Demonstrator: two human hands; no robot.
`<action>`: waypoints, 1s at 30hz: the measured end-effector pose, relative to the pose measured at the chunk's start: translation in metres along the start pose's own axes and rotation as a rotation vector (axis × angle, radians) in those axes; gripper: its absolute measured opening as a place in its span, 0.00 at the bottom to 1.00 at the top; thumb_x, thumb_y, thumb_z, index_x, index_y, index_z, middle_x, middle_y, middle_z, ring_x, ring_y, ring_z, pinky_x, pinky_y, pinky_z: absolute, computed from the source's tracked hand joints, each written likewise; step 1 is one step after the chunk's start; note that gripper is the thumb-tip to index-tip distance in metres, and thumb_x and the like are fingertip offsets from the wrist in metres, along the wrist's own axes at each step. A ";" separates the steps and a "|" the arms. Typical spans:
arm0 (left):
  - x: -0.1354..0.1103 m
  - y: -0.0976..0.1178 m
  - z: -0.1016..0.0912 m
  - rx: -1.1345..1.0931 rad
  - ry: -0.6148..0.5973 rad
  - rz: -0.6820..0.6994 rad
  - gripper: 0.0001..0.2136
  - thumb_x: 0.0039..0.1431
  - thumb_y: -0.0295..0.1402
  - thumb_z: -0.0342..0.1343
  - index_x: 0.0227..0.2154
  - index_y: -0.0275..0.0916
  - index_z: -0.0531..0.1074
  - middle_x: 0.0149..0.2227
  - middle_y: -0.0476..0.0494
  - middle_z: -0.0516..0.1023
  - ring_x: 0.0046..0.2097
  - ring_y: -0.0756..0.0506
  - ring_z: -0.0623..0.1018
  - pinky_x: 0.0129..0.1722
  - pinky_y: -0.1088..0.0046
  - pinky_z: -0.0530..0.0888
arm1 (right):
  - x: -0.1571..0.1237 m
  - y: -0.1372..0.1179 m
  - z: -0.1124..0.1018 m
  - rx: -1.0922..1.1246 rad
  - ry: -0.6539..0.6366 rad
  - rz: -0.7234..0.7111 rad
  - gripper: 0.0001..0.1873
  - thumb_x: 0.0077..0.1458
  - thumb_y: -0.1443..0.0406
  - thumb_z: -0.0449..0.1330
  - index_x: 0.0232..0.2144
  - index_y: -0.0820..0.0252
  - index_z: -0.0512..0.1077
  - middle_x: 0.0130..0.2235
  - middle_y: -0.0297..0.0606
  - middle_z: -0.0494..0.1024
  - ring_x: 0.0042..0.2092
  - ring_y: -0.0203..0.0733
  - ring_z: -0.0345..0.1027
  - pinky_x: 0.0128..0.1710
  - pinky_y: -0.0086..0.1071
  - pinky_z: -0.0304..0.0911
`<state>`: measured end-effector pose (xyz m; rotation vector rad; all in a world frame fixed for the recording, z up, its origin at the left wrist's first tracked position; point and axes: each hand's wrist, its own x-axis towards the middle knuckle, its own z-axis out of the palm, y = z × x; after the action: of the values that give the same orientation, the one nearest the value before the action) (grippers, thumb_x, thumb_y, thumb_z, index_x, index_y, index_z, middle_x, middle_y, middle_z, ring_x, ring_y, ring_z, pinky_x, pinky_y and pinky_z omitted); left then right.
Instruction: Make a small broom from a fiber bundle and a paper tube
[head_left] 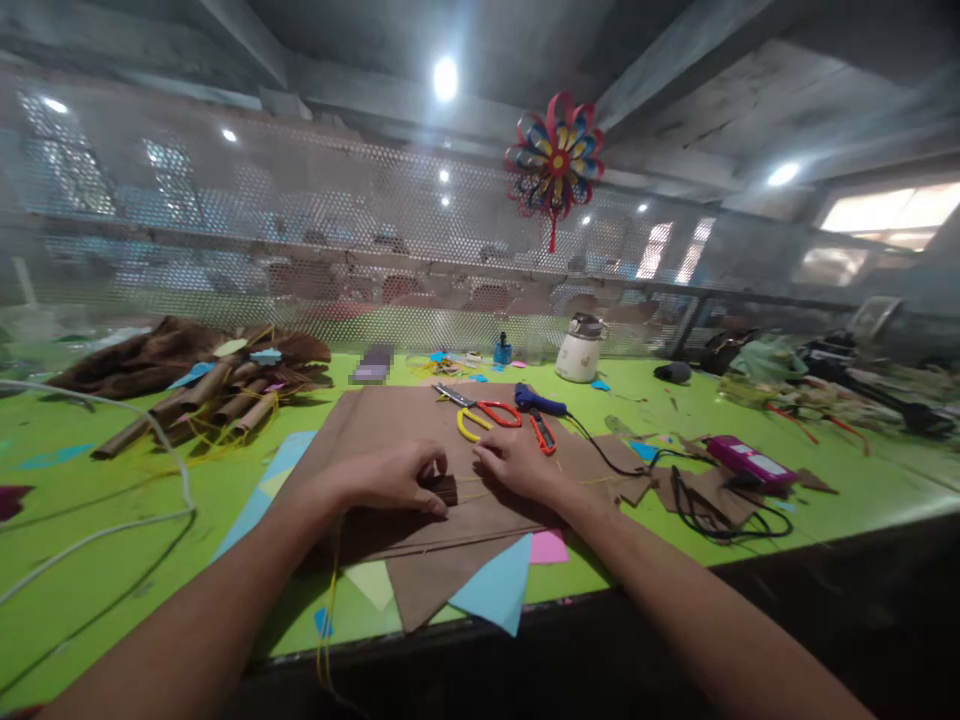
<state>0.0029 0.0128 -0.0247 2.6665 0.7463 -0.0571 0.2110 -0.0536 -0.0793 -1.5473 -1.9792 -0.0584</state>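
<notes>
**Steady fingers on the small brown piece**

The small brown piece [445, 488] lay on a brown sheet [358, 425], straight in front of me on the green surface [120, 590]. My left grip [390, 478] was part closed at its near side: the thumb lay against it, the fingers curled above, a gap showing between them. I could not tell whether it was firmly pinched or merely steadied.

My right grip [521, 467] was nearly closed, fingertips drawn together just beside the yellow handle of the scissors [474, 405]. I could not tell whether anything thin sat between them.

To my mind, good work here called for light, even pressure from the thumb, since so narrow a piece could crease or spring open under a hard squeeze. Resting both wrists low seemed wise, as the sheet could slide on the loose paper beneath. The scissors, the blue glue gun [544, 402] and the red cutter [541, 432] crowded my right fingers, so small movements looked safest. The yellow strand [331, 590] below my left forearm could snag.
</notes>
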 end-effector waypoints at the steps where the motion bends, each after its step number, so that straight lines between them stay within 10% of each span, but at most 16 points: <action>1: 0.000 0.000 0.000 -0.004 -0.002 -0.002 0.24 0.42 0.51 0.59 0.39 0.40 0.68 0.37 0.45 0.73 0.36 0.45 0.71 0.32 0.73 0.65 | 0.000 0.001 -0.001 0.013 0.004 0.007 0.11 0.58 0.68 0.54 0.27 0.63 0.74 0.29 0.40 0.77 0.30 0.36 0.64 0.31 0.29 0.54; 14: 0.005 -0.003 -0.003 -0.024 0.136 0.057 0.19 0.59 0.48 0.42 0.34 0.39 0.70 0.32 0.45 0.75 0.32 0.46 0.71 0.31 0.71 0.64 | 0.007 0.013 -0.002 0.070 0.158 0.112 0.12 0.56 0.68 0.53 0.23 0.62 0.73 0.28 0.38 0.77 0.31 0.37 0.66 0.33 0.28 0.57; 30: 0.001 0.002 -0.003 0.001 -0.038 0.085 0.24 0.45 0.45 0.58 0.45 0.41 0.65 0.42 0.43 0.73 0.40 0.44 0.72 0.36 0.72 0.67 | 0.003 -0.001 -0.038 0.226 0.226 0.252 0.17 0.59 0.61 0.49 0.29 0.63 0.73 0.28 0.36 0.74 0.29 0.36 0.64 0.29 0.27 0.55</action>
<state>0.0044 0.0130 -0.0214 2.6866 0.6203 -0.0861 0.2262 -0.0659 -0.0471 -1.5540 -1.5492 0.0867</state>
